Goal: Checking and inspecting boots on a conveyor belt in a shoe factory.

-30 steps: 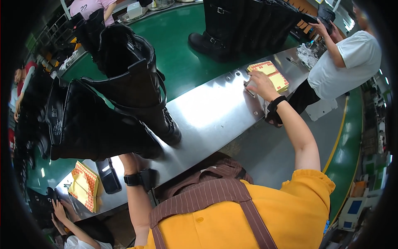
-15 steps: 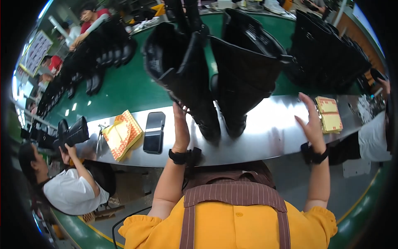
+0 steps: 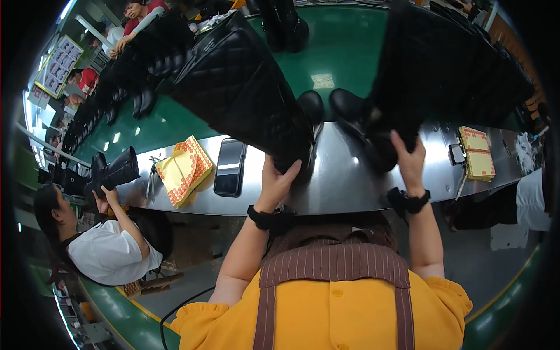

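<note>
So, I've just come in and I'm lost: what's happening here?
The person in yellow has the left hand around the lower part of a tall black boot. The right hand is at a second boot, its grip unclear. A phone lies on the metal surface; farther left, a co-worker handles dark footwear.

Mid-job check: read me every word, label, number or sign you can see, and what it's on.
No text I can quote:
Left black boot: pale print near the shaft top, too small to read.
Picture board, upper left: too small.
Red-marked sign below it: too small.
Left yellow pad: red border pattern, no readable words.
</note>
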The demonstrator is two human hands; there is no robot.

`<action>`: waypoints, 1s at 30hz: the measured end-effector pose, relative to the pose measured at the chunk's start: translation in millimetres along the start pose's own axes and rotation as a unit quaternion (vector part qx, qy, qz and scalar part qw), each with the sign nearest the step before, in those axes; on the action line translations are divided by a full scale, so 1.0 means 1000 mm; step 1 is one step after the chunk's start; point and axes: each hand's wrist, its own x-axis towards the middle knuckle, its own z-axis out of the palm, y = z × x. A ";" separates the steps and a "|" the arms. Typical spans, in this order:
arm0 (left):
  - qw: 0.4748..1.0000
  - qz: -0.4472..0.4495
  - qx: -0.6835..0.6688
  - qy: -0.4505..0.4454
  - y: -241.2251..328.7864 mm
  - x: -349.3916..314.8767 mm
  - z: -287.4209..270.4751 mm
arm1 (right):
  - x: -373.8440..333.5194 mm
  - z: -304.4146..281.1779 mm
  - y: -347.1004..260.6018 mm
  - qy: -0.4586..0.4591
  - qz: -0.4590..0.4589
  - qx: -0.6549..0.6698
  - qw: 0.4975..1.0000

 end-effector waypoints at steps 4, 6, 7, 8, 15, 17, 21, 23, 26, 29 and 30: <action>0.995 -0.060 -0.058 -0.060 -0.002 0.000 -0.024 | -0.013 -0.068 0.002 0.069 -0.033 -0.073 0.994; 0.992 -0.083 -0.072 -0.057 -0.004 0.002 -0.026 | -0.020 -0.088 0.012 0.076 -0.040 -0.105 0.991; 0.991 -0.075 -0.093 -0.067 -0.004 0.002 -0.025 | -0.023 -0.094 0.018 0.066 -0.026 -0.153 0.986; 0.991 -0.089 -0.084 -0.063 -0.002 0.003 -0.023 | -0.026 -0.099 0.025 0.046 -0.005 -0.206 0.977; 0.920 0.358 0.052 0.152 0.113 0.018 -0.010 | -0.054 -0.099 0.014 0.209 -0.310 -0.165 0.913; 0.836 0.490 0.139 0.204 0.164 0.030 -0.012 | -0.058 -0.077 -0.008 0.106 -0.382 -0.149 0.906; 0.775 0.446 0.437 0.097 0.231 0.040 0.008 | -0.025 -0.006 -0.051 -0.177 -0.249 -0.055 0.951; 0.744 0.349 0.569 0.034 0.246 0.034 0.021 | -0.002 0.035 -0.067 -0.216 -0.137 0.121 0.959; 0.745 0.333 0.574 -0.065 0.263 0.008 0.027 | 0.020 0.078 -0.089 -0.280 -0.074 0.194 0.937; 0.764 0.321 0.553 -0.089 0.264 -0.007 0.023 | 0.025 0.118 -0.099 -0.261 -0.175 0.057 0.948; 0.774 0.318 0.542 -0.077 0.261 -0.010 0.023 | 0.028 0.129 -0.098 -0.247 -0.161 0.057 0.954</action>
